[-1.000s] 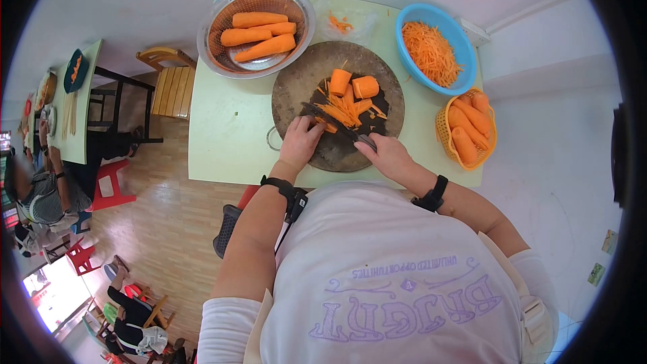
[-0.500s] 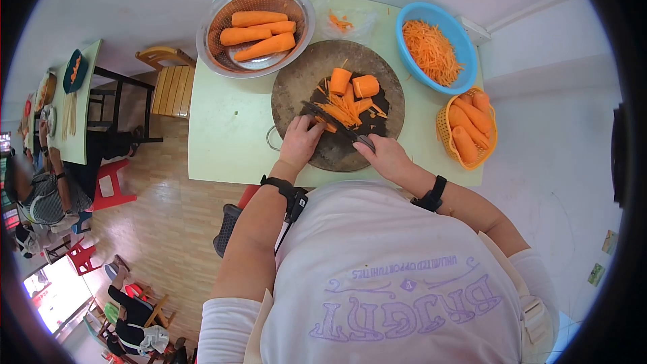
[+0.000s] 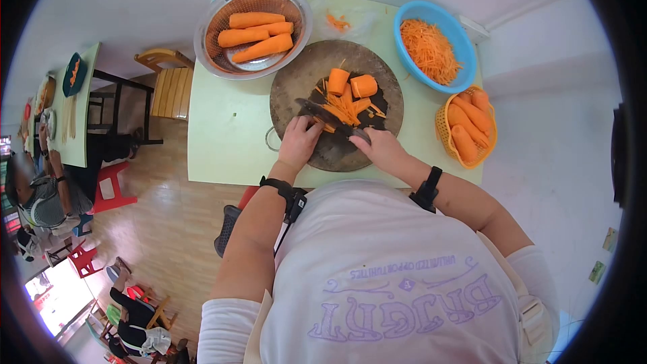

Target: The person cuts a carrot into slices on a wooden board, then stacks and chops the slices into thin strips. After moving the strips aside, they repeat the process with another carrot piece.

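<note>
A round cutting board (image 3: 291, 79) lies on the table in front of me. My right hand (image 3: 385, 151) is closed around the handle of a dark-bladed knife (image 3: 325, 114), whose blade slants across the board towards the upper left. Beside the blade, the bent fingers of my left hand (image 3: 300, 141) press on a piece of carrot (image 3: 328, 128), mostly hidden by the fingers and knife. Just beyond the blade lies a loose heap of carrot strips (image 3: 340, 109). Two thick carrot chunks (image 3: 338, 81) sit behind that heap.
A metal bowl (image 3: 204, 54) with several peeled carrots stands back left. Carrot shreds fill a blue basin (image 3: 470, 61) back right, near a yellow basket (image 3: 441, 126) of carrots. Scraps lie on a plastic bag (image 3: 360, 25). A wooden chair (image 3: 172, 91) stands left; people sit farther off.
The knife has shifted slightly left, and its blade is tilted so more of its face shows. My right hand has moved a little with it; my left hand stays in place.
</note>
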### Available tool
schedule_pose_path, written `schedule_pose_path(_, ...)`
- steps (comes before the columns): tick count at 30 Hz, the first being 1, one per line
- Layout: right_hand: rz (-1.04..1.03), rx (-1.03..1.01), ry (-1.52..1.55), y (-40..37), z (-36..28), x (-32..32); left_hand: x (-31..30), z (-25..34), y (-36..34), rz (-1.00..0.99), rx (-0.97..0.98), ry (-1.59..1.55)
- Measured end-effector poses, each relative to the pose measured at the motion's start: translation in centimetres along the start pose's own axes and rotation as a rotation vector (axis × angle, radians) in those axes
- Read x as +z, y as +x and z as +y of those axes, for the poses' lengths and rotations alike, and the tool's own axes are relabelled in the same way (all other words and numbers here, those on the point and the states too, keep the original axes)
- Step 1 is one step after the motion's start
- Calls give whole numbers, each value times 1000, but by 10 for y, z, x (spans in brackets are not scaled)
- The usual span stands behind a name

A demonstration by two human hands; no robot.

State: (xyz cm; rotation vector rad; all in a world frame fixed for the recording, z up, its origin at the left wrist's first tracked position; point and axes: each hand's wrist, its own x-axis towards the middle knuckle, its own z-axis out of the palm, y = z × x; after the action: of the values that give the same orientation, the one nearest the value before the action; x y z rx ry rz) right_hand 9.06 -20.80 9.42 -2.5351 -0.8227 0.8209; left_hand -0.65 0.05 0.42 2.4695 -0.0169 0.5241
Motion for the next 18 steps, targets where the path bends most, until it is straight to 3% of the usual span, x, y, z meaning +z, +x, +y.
schedule_pose_path(2, 15, 26, 142, 1, 4, -3, -3, 2, 1, 0, -19, -34)
schedule_pose_path(18, -11, -27, 62, -9, -12, -4, -3, -3, -4, -20, -4, -13)
